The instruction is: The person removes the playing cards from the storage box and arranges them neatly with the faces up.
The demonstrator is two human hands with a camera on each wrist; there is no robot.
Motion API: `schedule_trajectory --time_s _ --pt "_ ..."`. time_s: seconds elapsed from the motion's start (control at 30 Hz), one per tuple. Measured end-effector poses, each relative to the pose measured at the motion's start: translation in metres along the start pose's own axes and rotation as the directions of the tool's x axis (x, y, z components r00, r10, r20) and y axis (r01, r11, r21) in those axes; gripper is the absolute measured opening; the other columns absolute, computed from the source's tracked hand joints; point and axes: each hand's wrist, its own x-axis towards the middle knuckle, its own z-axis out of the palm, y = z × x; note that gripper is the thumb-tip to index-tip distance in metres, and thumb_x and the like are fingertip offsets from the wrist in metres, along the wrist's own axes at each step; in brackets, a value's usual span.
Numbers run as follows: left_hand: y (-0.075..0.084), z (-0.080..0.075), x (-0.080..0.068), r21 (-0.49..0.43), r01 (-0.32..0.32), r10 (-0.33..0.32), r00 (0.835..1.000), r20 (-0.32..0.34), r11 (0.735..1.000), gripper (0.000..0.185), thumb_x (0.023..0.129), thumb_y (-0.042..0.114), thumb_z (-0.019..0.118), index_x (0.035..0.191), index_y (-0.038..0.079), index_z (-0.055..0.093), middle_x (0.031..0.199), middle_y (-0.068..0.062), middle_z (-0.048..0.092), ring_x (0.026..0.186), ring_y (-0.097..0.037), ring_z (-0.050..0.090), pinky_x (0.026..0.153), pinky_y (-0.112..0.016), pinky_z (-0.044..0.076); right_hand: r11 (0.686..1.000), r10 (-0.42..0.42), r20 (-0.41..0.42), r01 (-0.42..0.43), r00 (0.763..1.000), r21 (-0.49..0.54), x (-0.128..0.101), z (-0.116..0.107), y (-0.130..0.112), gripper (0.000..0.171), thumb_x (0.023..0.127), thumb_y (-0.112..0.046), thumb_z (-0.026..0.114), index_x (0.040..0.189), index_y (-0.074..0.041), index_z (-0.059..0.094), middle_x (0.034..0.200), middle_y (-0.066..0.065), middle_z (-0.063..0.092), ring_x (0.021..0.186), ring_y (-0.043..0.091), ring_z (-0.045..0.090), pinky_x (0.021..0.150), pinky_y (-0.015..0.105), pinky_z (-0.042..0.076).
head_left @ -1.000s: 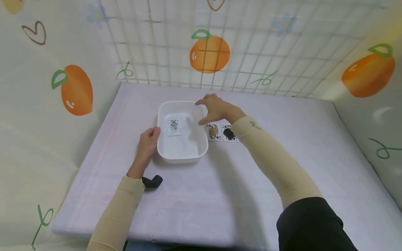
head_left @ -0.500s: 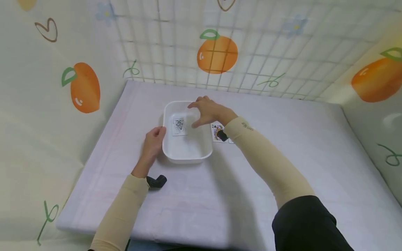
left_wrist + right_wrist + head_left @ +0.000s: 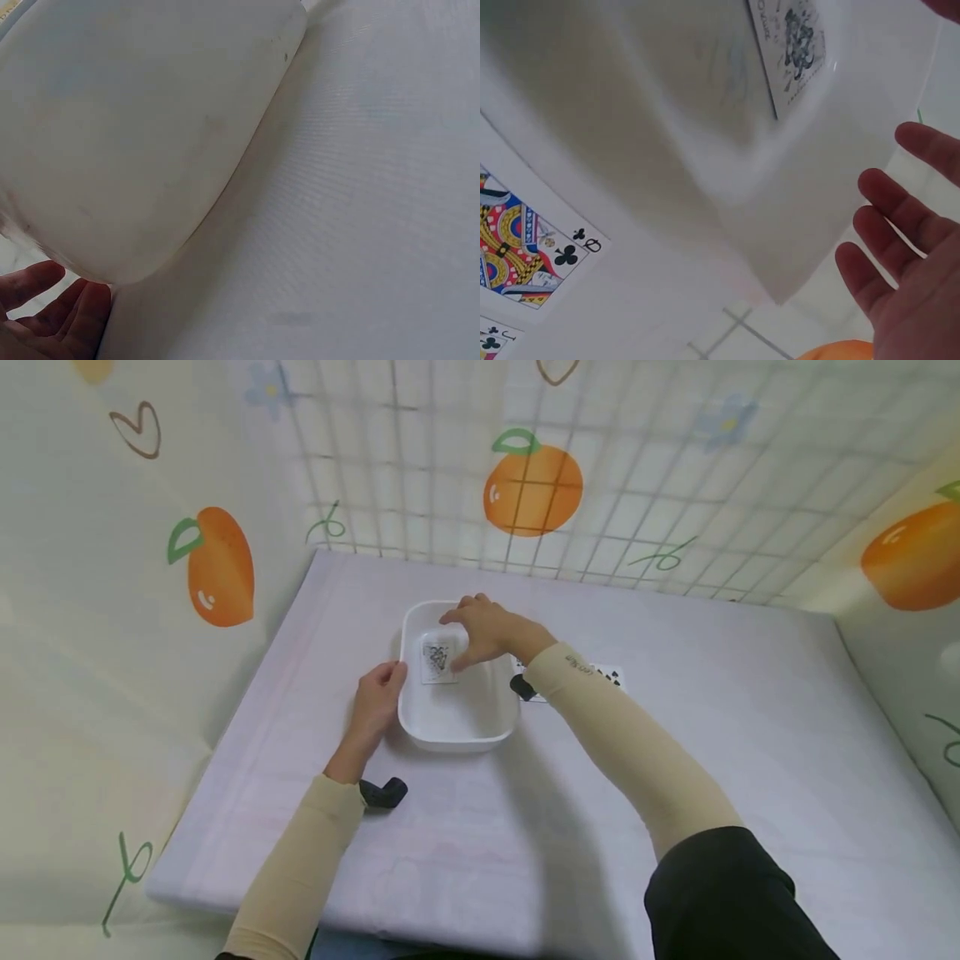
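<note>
A white plastic tub stands on the table with a black-and-white joker card lying on its floor. My left hand holds the tub's left side, thumb up at the rim. In the left wrist view its fingers lie against the tub's outer wall. Over the tub's inside hangs my right hand, fingers and thumb spread apart, nothing between them. The thumb overlaps the card's right edge in the head view. The right wrist view shows those fingers apart from the joker.
Right of the tub lies a row of playing cards, including a queen of clubs and a jack of clubs; the right forearm partly covers the row. A white grid panel and a fruit-printed curtain enclose the table.
My right hand has moved left from the tub's right rim to over the joker card. The left hand keeps its place at the tub. The head view has turned a little left.
</note>
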Motion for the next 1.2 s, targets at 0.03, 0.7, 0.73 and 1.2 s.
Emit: schedule_trajectory --time_s 0.03,0.7,0.73,1.2 --pt "0.0 0.0 0.001 -0.001 0.003 -0.003 1.0 0.0 1.0 0.046 0.101 0.039 0.05 0.13 0.005 0.061 0.119 -0.015 0.065 0.104 -0.029 0.062 0.089 -0.042 0.051 1.0 0.001 0.003 -0.001 1.0 0.0 0.001 0.0 -0.001 0.078 0.076 -0.04 0.08 0.144 -0.012 0.051 0.14 0.014 0.046 0.122 0.03 0.037 0.1 0.053 0.041" --pt "-0.006 -0.001 0.004 -0.024 0.002 -0.002 1.0 0.002 1.0 0.044 0.101 0.036 0.053 0.129 0.003 0.062 0.119 -0.017 0.066 0.105 -0.03 0.063 0.089 -0.042 0.052 0.997 0.014 0.081 -0.008 0.997 -0.074 0.031 0.025 -0.009 0.08 0.077 -0.05 0.078 0.146 -0.02 0.049 0.142 0.014 0.045 0.127 0.032 0.038 0.103 0.054 0.038" --pt "-0.005 -0.001 0.004 -0.025 0.003 -0.003 1.0 0.004 1.0 0.044 0.101 0.036 0.053 0.129 0.003 0.062 0.119 -0.017 0.066 0.105 -0.03 0.063 0.089 -0.042 0.052 0.997 0.025 0.086 -0.019 0.996 -0.072 0.032 0.026 -0.009 0.081 0.076 -0.05 0.079 0.146 -0.021 0.05 0.141 0.014 0.045 0.126 0.032 0.038 0.103 0.054 0.038" --pt "-0.005 -0.004 0.009 -0.02 -0.013 0.014 1.0 0.005 1.0 0.043 0.101 0.036 0.052 0.128 0.005 0.063 0.117 -0.015 0.067 0.102 -0.027 0.065 0.087 -0.041 0.053 0.994 -0.009 0.118 0.021 0.993 -0.103 0.052 0.037 -0.01 0.096 0.072 -0.056 0.082 0.15 -0.014 0.042 0.134 0.016 0.044 0.12 0.029 0.037 0.105 0.048 0.035"
